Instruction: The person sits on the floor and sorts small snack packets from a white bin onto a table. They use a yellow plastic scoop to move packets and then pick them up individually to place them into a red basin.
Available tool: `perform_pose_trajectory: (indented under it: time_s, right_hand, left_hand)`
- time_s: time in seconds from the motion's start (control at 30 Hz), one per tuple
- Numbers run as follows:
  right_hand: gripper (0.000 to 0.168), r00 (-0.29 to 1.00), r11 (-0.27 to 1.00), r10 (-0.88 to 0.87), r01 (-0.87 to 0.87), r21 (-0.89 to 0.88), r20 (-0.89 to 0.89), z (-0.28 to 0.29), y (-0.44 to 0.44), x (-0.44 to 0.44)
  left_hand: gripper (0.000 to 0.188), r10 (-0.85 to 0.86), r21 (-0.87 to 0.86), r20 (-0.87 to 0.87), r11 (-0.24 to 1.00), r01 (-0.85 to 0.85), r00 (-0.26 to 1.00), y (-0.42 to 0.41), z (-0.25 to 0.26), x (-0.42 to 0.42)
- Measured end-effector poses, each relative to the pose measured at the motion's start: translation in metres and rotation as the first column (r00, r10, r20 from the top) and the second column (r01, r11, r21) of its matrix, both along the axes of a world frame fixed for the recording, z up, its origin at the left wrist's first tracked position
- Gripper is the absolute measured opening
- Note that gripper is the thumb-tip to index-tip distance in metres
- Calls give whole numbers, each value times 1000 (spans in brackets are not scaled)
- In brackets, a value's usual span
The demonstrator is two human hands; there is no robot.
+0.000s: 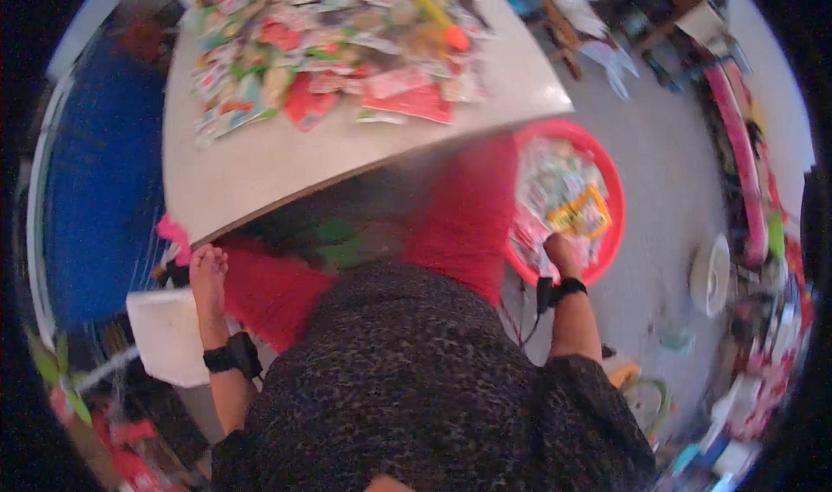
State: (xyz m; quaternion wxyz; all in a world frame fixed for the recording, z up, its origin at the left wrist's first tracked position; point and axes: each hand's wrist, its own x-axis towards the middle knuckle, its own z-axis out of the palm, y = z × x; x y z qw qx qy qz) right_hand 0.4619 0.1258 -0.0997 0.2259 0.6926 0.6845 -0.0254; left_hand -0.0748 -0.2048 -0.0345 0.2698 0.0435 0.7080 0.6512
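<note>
At my right, a red plastic basin holds many small plastic packets, among them a yellow-edged packet. My right hand reaches down inside the near part of its rim, against pink-and-white packets. Blur and the angle hide its fingertips, so a grip cannot be made out. My left hand hangs by the near left corner of the white table, its fingers curled in and nothing visible in them. Spread over the tabletop lies a heap of colourful packets, with a yellow stick with an orange tip across them.
A white box-like object stands beside my left forearm, and a pink cloth or bag hangs near the table corner. Blue sheeting fills the left side. A pale round object and stacked goods line the right.
</note>
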Motion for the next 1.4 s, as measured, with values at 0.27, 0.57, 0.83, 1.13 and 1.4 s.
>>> perform_pose_trajectory:
  time_s: [0.27, 0.57, 0.83, 1.13, 1.4]
  right_hand:
    - [17, 396, 974, 186, 47, 223, -899, -39, 54, -44]
    - [15, 234, 930, 323, 101, 354, -917, 14, 50, -114]
    - [12, 313, 892, 405, 72, 447, -859, 33, 41, -115]
    - [13, 100, 886, 461, -106, 451, -882, 101, 25, -176]
    - [11, -84, 837, 326, -437, 329, -942, 123, -30, -257]
  left_hand:
    - [28, -78, -527, -766, 644, -554, 638, -152, -70, -60]
    - [26, -386, -963, -241, 207, -171, 890, -164, -82, -34]
    - [25, -326, -852, -456, 429, -300, 828, -216, -113, -61]
    - [28, -265, -766, -579, 499, -405, 771, -219, -22, -55]
    - [35, -31, 372, -35, 927, 42, 999, -124, 107, -23]
